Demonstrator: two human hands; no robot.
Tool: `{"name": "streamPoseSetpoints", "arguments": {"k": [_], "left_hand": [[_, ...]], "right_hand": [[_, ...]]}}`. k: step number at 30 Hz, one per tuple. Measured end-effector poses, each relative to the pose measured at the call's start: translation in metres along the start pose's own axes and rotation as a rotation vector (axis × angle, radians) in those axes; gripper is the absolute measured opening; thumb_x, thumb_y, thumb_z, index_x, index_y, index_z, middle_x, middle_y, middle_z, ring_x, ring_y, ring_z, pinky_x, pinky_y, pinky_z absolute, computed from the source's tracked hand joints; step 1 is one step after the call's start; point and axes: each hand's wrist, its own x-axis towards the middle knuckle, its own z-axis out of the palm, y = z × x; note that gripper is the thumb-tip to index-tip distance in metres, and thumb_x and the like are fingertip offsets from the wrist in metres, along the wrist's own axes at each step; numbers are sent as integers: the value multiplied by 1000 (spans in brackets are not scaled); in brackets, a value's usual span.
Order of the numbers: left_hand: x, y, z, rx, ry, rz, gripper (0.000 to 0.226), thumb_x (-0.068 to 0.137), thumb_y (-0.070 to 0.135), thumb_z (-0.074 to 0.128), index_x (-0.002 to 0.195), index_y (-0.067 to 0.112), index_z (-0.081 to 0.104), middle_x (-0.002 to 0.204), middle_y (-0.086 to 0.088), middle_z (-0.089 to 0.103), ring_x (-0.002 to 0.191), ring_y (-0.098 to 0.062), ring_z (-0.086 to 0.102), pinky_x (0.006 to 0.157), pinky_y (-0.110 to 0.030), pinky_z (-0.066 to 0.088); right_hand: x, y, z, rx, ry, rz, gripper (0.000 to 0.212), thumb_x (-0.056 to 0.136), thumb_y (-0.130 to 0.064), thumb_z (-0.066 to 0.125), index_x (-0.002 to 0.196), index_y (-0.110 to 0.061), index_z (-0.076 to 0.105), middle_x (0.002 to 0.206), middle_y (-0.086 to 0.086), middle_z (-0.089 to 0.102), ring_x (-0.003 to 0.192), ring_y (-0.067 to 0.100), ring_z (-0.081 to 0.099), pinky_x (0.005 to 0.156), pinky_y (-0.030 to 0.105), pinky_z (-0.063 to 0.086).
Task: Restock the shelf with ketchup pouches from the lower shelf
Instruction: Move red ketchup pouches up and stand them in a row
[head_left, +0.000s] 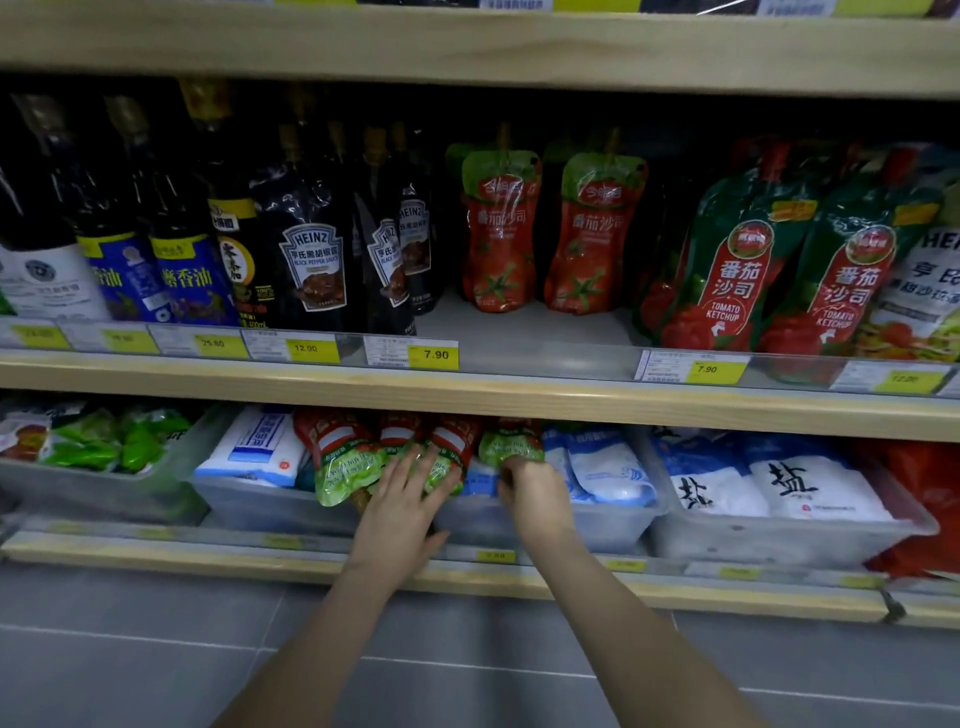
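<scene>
The left hand (410, 493) lies flat, fingers spread, on ketchup pouches (343, 462) in a clear bin (270, 506) on the lower shelf (467, 577); just beside it, the right hand (530, 493) pinches another pouch (511, 441). Above both hands, the middle shelf (540, 338) shows bare board before two upright pouches (498, 234). Grey floor tiles (156, 649) lie beneath the arms.
</scene>
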Motion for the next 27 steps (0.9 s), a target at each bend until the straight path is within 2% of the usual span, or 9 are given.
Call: {"name": "streamPoseSetpoints", "arguments": {"k": [3,7,9,12,15,18,22,25,27], "left_hand": [[1,-1,-1,9,1,9,78,55,38,86,124,17,60,132,-19,54,123,-40,49,101,-56,37],[1,8,-4,-18,-14,-20,82,71,51,70,141,20,39,146,-15,38,137,-37,30,112,-55,15],[3,20,-8,-53,9,-17,86,73,53,68,143,19,33,147,-11,38,137,-32,32,110,-59,12],[14,48,-17,-172,26,143,83,73,45,71,142,17,36,147,-8,39,135,-30,36,108,-60,17],[27,69,-17,-308,-37,224,73,81,25,63,145,23,28,154,-2,24,142,-22,19,116,-44,7],[32,72,-19,-448,-12,199,65,81,6,57,142,21,37,151,-2,29,140,-19,25,116,-31,15],[39,66,-39,-646,11,145,54,84,3,60,135,18,48,144,-5,42,133,-17,37,110,-19,21],[48,60,-60,-792,-19,104,43,86,21,65,128,21,57,129,0,59,119,-10,54,104,-23,38],[51,55,-70,-920,-30,23,42,79,29,72,120,24,62,109,5,70,100,-6,63,90,-25,49]], "right_hand": [[-4,8,-18,120,75,26,12,80,-12,56,85,-6,65,82,17,67,79,35,61,65,35,46],[-26,28,-51,190,98,12,17,76,-12,61,90,-9,70,83,13,71,80,30,64,71,36,51],[-45,37,-59,179,69,-9,20,75,-11,61,92,-8,71,84,14,72,81,30,64,74,36,51],[-74,45,-65,211,70,-70,16,72,-8,62,85,-8,71,78,12,71,75,28,65,70,35,52],[-93,48,-67,238,125,-131,14,70,-8,62,80,-12,72,72,7,71,69,23,67,67,33,54],[-94,52,-82,297,61,-179,14,72,-15,65,85,-17,70,79,-2,71,74,13,65,73,33,53],[-83,49,-104,250,27,-256,35,74,-28,73,108,-21,67,121,-6,65,112,0,52,102,26,37],[-70,29,-123,399,119,-245,16,81,-23,69,95,-16,71,92,4,74,86,19,67,80,37,51],[-57,16,-140,443,122,-229,11,82,-22,68,90,-16,72,79,4,73,75,22,66,72,42,51]]}}
